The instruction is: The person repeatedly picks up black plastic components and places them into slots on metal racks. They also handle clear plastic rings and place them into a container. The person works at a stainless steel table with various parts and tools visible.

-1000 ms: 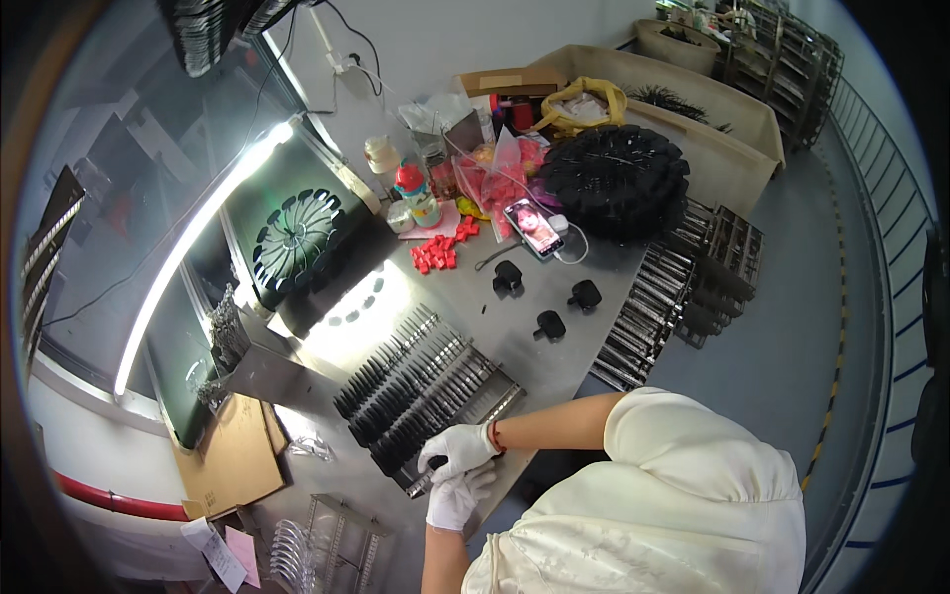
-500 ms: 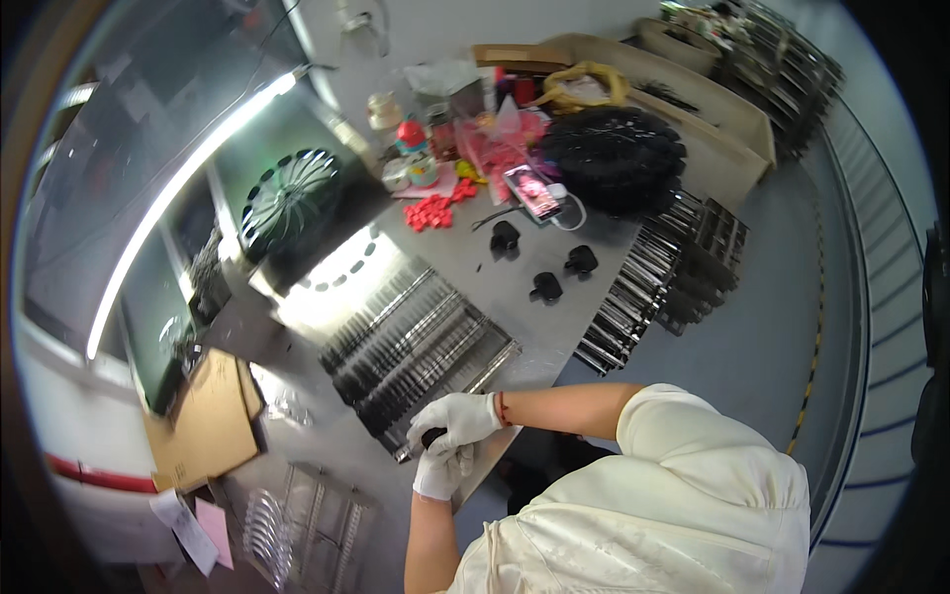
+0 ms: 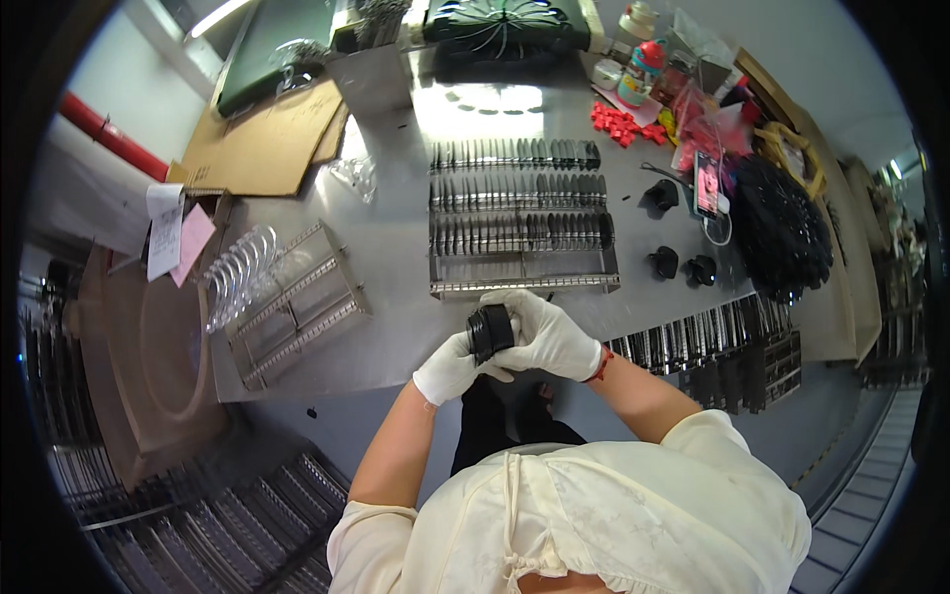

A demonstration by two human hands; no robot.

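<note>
Both of my hands wear white gloves and meet just in front of the table's near edge. My left hand [image 3: 450,368] is closed around the lower left side of a stack of thin black pieces [image 3: 490,334]. From the other side my right hand [image 3: 549,339] grips the same stack, with its fingers over the top. Exactly what kind of pieces they are cannot be made out. Beyond my hands lies a metal rack [image 3: 524,289] holding several rows of upright, thin dark plates [image 3: 520,233]; its nearest section holds no dark plates.
Left on the metal table [image 3: 386,346] are another rack [image 3: 297,302], clear curved plastic pieces [image 3: 242,272] and cardboard [image 3: 262,139]. On the right lie black parts [image 3: 663,262], a phone [image 3: 707,183], red pieces [image 3: 623,124], bottles [image 3: 641,74] and a large black bundle [image 3: 782,228]. Filled racks [image 3: 693,337] stand beyond the edge.
My view has swung left, so the rack now sits straight ahead. My hands have drawn back from the rack's near corner, and the black stack between them shows more fully.
</note>
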